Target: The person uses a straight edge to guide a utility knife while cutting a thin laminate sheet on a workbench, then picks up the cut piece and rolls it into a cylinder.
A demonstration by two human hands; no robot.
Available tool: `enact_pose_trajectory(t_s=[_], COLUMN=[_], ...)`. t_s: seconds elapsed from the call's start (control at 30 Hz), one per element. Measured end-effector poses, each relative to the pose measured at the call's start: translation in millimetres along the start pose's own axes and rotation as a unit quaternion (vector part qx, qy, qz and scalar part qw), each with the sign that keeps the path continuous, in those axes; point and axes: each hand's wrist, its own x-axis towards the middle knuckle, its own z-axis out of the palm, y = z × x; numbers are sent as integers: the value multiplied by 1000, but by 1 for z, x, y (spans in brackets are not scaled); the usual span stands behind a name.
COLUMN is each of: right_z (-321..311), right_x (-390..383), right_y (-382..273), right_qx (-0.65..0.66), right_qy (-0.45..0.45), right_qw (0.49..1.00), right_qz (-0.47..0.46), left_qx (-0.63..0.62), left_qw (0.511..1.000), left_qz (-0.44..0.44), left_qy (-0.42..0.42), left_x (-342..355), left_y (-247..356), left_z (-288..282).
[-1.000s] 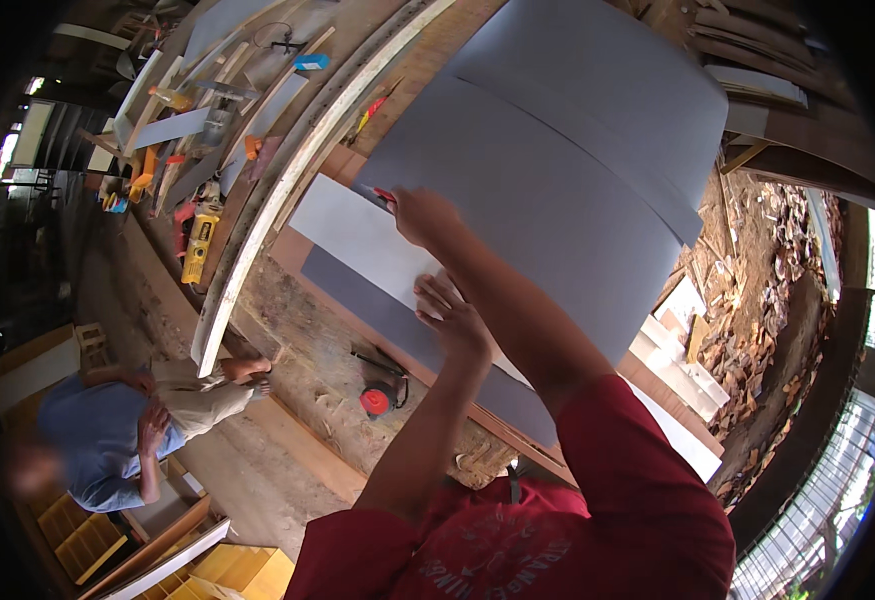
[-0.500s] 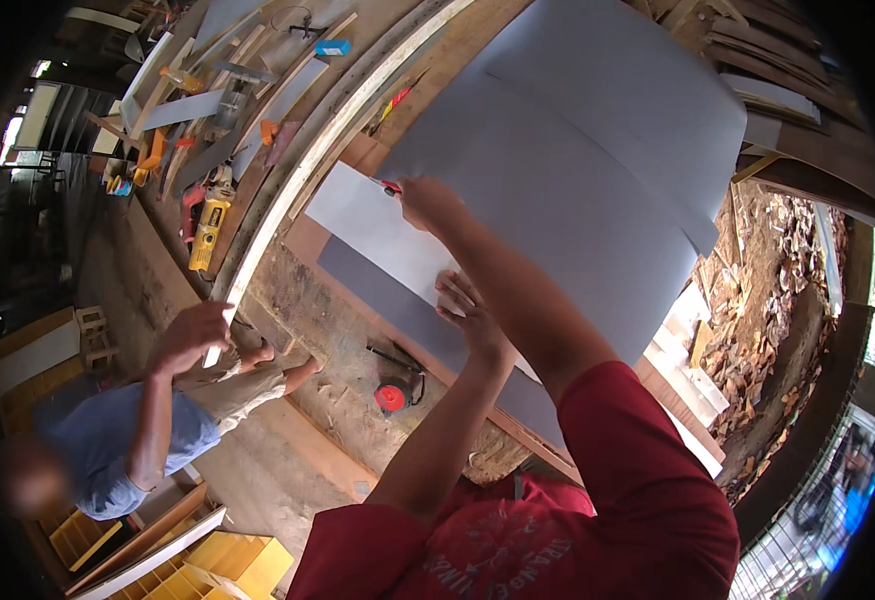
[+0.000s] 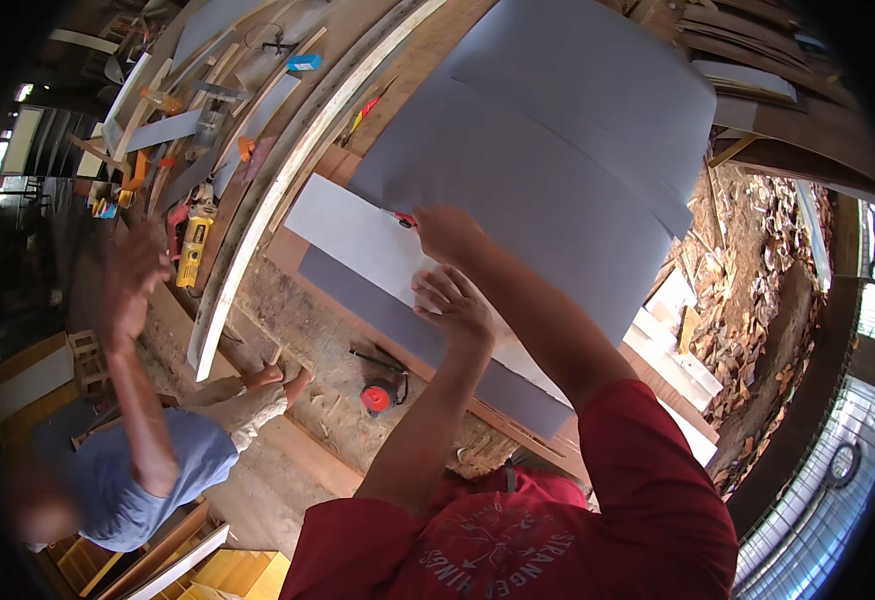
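A large grey sheet (image 3: 567, 130) covers most of the bench before me. Along its left edge runs a white strip (image 3: 342, 222), with a darker grey strip (image 3: 372, 312) beside it. My right hand (image 3: 449, 236) is closed around a small red-handled cutter (image 3: 405, 220) at the line between white strip and grey sheet; its tip is too small to make out. Nearer to me, my left hand (image 3: 454, 304) lies on the white strip, its fingers spread and pressing down.
A long pale board (image 3: 257, 243) crosses at the left, near another person's raised hand (image 3: 135, 285). Beyond it lie a yellow power tool (image 3: 193, 245) and several wood offcuts. A round red-and-black object (image 3: 375, 398) is on the ground. Wood scraps (image 3: 757, 270) litter the right.
My right hand with the cutter has moved toward me along the white strip's edge. The other person's hand has left the pale board and risen. The whole view has shifted slightly.
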Motion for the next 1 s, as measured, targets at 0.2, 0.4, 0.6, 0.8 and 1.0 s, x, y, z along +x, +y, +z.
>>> enact_pose_trajectory(t_s=[0.2, 0.4, 0.6, 0.8, 1.0], right_z=[-4, -10, -10, -21, -10], right_x=[-14, -16, -15, -18, -16], right_y=[-9, -6, -8, -26, -11], right_qx=[34, 29, 29, 31, 30], right_qy=[-7, -18, -12, -52, -20], right_qw=[999, 999, 999, 997, 999], right_qz=[30, 37, 36, 43, 30], left_qx=[29, -2, 6, 27, -10], left_qw=[996, 1000, 996, 993, 997], left_qz=[-19, 7, 4, -15, -5], left_qy=[76, 30, 91, 111, 80], left_x=[15, 5, 9, 14, 8], left_y=[-5, -4, -4, -9, -5], left_z=[32, 9, 24, 34, 20])
